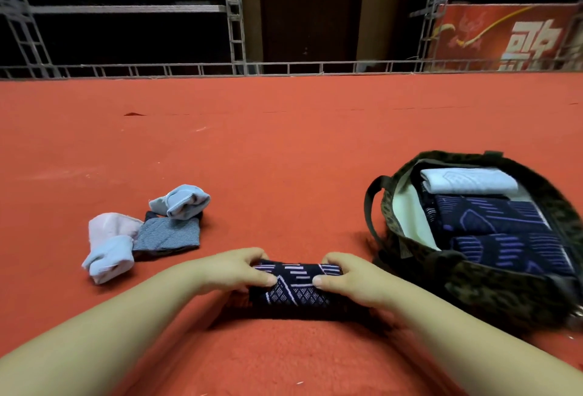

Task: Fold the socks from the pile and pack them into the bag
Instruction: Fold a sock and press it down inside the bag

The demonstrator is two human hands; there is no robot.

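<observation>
Red carpet [284, 143] stretched away from me toward a metal railing [189, 67] and a dark doorway [310, 20] at twelve o'clock, with a red banner [504, 36] off at one o'clock. At about ten o'clock from my hands lay the pile of socks [142, 231]: a pink one, two pale blue ones and a grey striped one, bunched together and touching. My left hand [233, 272] gripped the left end of a folded navy patterned sock [295, 285], fingers curled over its far edge and thumb pressed on top. That sock rested on the carpet straight ahead of me at six o'clock. My right hand [347, 276] held its right end the same way. At three o'clock sat the dark patterned bag [410, 257], open, holding a folded pale blue sock [470, 181] at its far side and navy patterned socks [492, 216] nearer me.
</observation>
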